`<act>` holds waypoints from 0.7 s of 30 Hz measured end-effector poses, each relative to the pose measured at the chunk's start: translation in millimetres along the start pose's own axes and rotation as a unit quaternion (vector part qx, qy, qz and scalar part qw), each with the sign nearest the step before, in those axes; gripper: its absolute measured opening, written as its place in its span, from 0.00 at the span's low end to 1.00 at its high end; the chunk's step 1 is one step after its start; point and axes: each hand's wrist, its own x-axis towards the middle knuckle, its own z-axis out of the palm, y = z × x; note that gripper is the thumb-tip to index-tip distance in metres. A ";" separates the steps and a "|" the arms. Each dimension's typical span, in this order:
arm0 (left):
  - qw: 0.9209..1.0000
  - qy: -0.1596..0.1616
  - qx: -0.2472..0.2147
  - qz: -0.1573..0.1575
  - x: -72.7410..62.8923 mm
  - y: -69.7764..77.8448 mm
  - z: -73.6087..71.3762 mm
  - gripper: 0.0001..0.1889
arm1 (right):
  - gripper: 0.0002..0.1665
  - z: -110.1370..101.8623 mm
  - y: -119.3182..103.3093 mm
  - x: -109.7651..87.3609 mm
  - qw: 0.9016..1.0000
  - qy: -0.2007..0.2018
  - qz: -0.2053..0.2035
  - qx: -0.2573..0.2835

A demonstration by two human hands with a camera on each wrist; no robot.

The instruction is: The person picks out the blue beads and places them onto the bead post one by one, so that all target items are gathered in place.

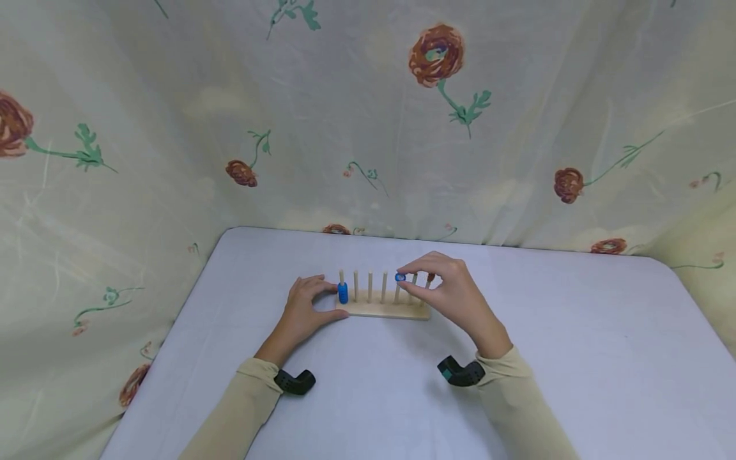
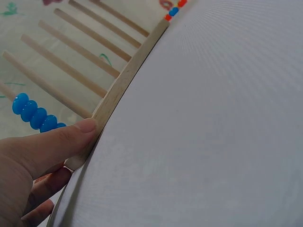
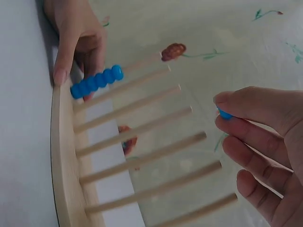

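A pale wooden peg rack (image 1: 384, 310) with several upright pegs stands on the white table. My left hand (image 1: 305, 306) holds its left end, the thumb (image 2: 78, 130) on the front edge of the base and the other fingers around the end. On the leftmost peg sits a stack of blue beads (image 3: 97, 81), beside that hand. My right hand (image 1: 451, 287) is raised over the rack's right part and pinches a blue bead (image 3: 224, 114) between thumb and index finger, apart from the peg tips. Its remaining fingers are loosely curved.
Small red and blue beads (image 2: 173, 11) show past the rack's far end in the left wrist view. The white tabletop (image 1: 356, 396) spreads around the rack. Behind it hangs a flowered curtain (image 1: 402, 160). A dark wrist device (image 1: 294, 382) sits at each sleeve.
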 end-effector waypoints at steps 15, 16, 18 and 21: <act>1.000 0.005 0.011 0.011 -0.9 0.8 -0.9 0.30 | 0.10 41.2 -25.1 33.1 0.999 -0.032 0.018 0.027; 1.000 0.006 0.009 0.014 -0.8 0.7 -1.0 0.30 | 0.10 43.6 -25.9 34.5 0.999 -0.032 0.019 0.025; 1.000 0.008 0.007 0.017 -0.7 0.5 -1.2 0.30 | 0.11 47.9 -27.4 37.0 0.999 -0.030 0.019 0.021; 1.000 0.007 0.006 0.018 -0.1 0.2 -1.1 0.29 | 0.11 53.6 -29.8 40.6 0.999 -0.024 0.016 0.013</act>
